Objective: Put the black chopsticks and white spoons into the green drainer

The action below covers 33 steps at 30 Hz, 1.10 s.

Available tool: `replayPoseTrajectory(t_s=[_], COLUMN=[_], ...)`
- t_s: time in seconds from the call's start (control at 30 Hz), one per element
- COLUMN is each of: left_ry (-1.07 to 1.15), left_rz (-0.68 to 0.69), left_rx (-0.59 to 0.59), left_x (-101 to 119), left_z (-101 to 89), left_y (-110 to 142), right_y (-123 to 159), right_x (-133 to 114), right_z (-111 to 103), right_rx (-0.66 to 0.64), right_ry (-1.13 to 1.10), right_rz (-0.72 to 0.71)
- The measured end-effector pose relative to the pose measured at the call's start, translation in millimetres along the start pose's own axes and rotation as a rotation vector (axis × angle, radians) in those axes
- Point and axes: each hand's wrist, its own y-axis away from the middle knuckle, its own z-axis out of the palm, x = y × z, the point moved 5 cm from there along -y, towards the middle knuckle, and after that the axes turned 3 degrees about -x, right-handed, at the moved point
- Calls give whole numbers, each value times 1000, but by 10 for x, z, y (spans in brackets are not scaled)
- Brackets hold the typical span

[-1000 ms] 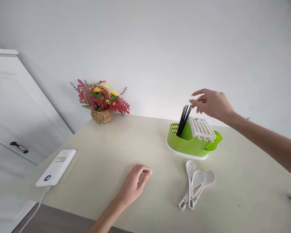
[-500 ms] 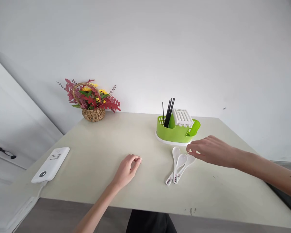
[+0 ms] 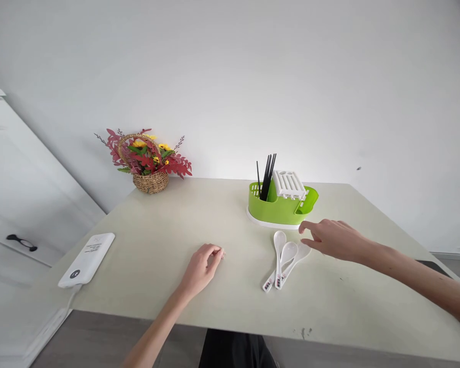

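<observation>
Head view: right hand [image 3: 331, 239], thumb and forefinger apart, hung by the rightmost bowl of three white spoons [image 3: 289, 251], right of lower centre. Handles overlapped; a light pinch, uppermost spoon first, seemed best. Left hand [image 3: 199, 270], fingertips together, lay lower centre.

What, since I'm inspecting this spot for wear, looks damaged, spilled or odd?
Dark marks near the front edge of the tabletop resemble stains or chipped finish. A small dark spot blemishes the wall. I see no spill.
</observation>
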Motion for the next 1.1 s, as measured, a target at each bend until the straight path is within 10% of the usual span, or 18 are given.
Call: replayPoseTrajectory(t_s=[0.33, 0.73, 0.9, 1.1], left_ry=[7, 2, -8, 3], left_rz=[-14, 32, 65, 96], left_rx=[-35, 1, 21, 19], left_x=[21, 34, 31, 25], left_z=[4, -26, -34, -47], left_y=[-30, -10, -3, 0], right_y=[-57, -81, 218, 597], right_x=[485, 455, 612, 266], right_z=[667, 773, 400, -835], right_rx=[-253, -266, -176, 280], right_ry=[-727, -779, -658, -419], right_rz=[147, 91, 92, 106])
